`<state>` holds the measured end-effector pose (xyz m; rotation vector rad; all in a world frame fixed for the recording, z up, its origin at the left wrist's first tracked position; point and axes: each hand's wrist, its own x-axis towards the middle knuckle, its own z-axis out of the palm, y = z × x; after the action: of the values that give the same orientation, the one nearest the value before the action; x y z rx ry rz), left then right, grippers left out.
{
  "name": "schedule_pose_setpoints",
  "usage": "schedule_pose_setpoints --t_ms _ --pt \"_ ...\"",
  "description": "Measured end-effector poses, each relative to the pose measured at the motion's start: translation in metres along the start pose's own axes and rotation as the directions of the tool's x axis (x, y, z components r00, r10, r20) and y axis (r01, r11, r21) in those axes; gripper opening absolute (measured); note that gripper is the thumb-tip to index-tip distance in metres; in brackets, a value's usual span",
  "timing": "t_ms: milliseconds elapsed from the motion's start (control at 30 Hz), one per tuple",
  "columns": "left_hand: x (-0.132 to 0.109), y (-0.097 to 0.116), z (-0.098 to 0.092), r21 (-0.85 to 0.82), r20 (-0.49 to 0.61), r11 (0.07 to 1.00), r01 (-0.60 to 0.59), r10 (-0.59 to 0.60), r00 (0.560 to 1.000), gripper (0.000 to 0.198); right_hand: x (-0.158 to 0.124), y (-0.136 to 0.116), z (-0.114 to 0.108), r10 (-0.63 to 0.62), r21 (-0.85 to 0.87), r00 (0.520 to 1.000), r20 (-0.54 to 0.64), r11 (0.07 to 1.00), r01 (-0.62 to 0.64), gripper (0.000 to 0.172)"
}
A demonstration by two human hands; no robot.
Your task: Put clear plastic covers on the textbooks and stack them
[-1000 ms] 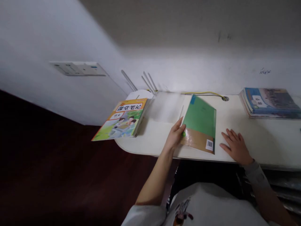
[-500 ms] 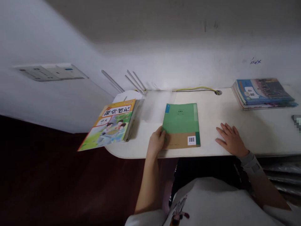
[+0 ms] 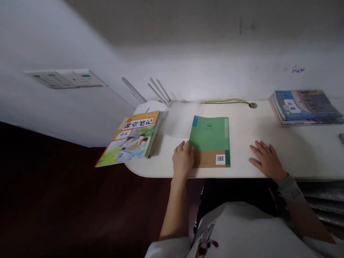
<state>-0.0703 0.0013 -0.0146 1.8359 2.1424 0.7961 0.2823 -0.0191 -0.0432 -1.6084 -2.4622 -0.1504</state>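
A green softcover book with a brown lower band and a barcode lies flat on the white table, near its front edge. A second earlier it lay skewed; now it sits square to that edge. The left hand, which was partly over the lower left corner, now rests open beside the book, its side touching the edge without gripping. The right hand lies open and flat on the table, well right of the book. A thick orange-and-green book overhangs the table's left end. A stack of blue books sits at the far right. A yellow-and-black cable runs along the back. The green cover's small title is too blurred to read.
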Motion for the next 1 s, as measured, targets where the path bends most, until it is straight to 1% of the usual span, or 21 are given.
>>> schedule_pose_setpoints --t_ms 67,100,133,167,200,233,267,333,367,433,500,567,667,733,800,833,867,900,933,1000 --pt "-0.008 0.01 -0.01 -0.245 0.052 0.968 -0.053 0.067 0.996 0.052 0.001 0.0 0.0 -0.001 0.001 1.0 -0.001 1.0 0.001 0.053" --pt "-0.013 0.019 -0.015 -0.374 0.099 0.923 -0.088 0.134 0.986 0.056 0.001 0.0 0.0 -0.002 0.005 1.0 -0.007 1.0 0.002 0.052" --pt "-0.019 0.028 -0.017 -0.477 0.144 0.87 -0.124 0.216 0.966 0.061 0.001 0.0 0.0 0.003 0.01 1.0 -0.019 1.0 -0.002 0.052" --pt "-0.026 0.039 -0.017 -0.542 0.177 0.824 -0.165 0.304 0.936 0.066 0.0 0.0 0.0 0.019 0.014 0.999 -0.038 1.0 -0.019 0.051" --pt "-0.031 0.051 -0.014 -0.558 0.189 0.8 -0.22 0.381 0.905 0.073 -0.001 0.0 0.0 0.05 0.016 0.997 -0.062 0.999 -0.049 0.05" --pt "-0.037 0.063 -0.008 -0.524 0.183 0.803 -0.284 0.432 0.883 0.079 -0.002 -0.001 0.0 0.091 0.017 0.992 -0.087 0.996 -0.09 0.05" --pt "-0.041 0.074 0.0 -0.45 0.168 0.824 -0.344 0.456 0.874 0.082 -0.004 -0.001 0.0 0.138 0.019 0.984 -0.112 0.99 -0.137 0.049" --pt "-0.046 0.094 0.021 -0.248 0.148 0.871 -0.425 0.468 0.872 0.073 -0.008 -0.001 0.001 0.212 0.025 0.967 -0.142 0.977 -0.21 0.049" --pt "-0.047 0.102 0.032 -0.154 0.153 0.876 -0.456 0.478 0.865 0.067 -0.01 -0.001 0.001 0.229 0.031 0.963 -0.144 0.973 -0.227 0.049" --pt "-0.047 0.115 0.05 -0.023 0.191 0.846 -0.533 0.527 0.828 0.061 -0.012 -0.002 0.002 0.238 0.044 0.962 -0.133 0.971 -0.235 0.049" --pt "-0.048 0.124 0.061 0.037 0.225 0.786 -0.618 0.596 0.771 0.056 -0.012 -0.002 0.001 0.239 0.055 0.964 -0.114 0.971 -0.234 0.047" --pt "-0.049 0.131 0.066 0.06 0.235 0.739 -0.671 0.643 0.729 0.052 -0.012 -0.002 0.0 0.245 0.07 0.965 -0.097 0.969 -0.239 0.045" --pt "-0.05 0.135 0.068 0.061 0.256 0.706 -0.706 0.673 0.694 0.048 -0.01 -0.003 -0.003 0.264 0.11 0.961 -0.08 0.961 -0.254 0.044" --pt "-0.049 0.134 0.067 0.062 0.254 0.704 -0.707 0.674 0.693 0.048 -0.01 -0.006 -0.006 0.285 0.165 0.954 -0.092 0.949 -0.267 0.044" --pt "-0.047 0.131 0.065 0.066 0.221 0.715 -0.696 0.669 0.709 0.049 -0.008 -0.011 -0.013 0.31 0.275 0.943 -0.118 0.923 -0.269 0.043" --pt "-0.047 0.129 0.064 0.064 0.199 0.72 -0.691 0.669 0.716 0.05 -0.007 -0.014 -0.018 0.325 0.358 0.939 -0.115 0.895 -0.266 0.042" --pt "-0.046 0.127 0.063 0.059 0.174 0.722 -0.689 0.672 0.72 0.05 -0.005 -0.018 -0.024 0.332 0.46 0.94 -0.085 0.849 -0.258 0.041" --pt "-0.046 0.125 0.062 0.05 0.151 0.722 -0.69 0.678 0.72 0.051 -0.002 -0.022 -0.03 0.322 0.574 0.946 -0.026 0.78 -0.25 0.042" --pt "-0.046 0.122 0.061 0.039 0.13 0.721 -0.692 0.683 0.719 0.051 0.001 -0.025 -0.037 0.297 0.684 0.954 0.049 0.686 -0.249 0.044" --pt "-0.047 0.117 0.058 0.02 0.093 0.726 -0.687 0.683 0.725 0.052 0.007 -0.032 -0.051 0.224 0.849 0.956 0.187 0.454 -0.272 0.05"
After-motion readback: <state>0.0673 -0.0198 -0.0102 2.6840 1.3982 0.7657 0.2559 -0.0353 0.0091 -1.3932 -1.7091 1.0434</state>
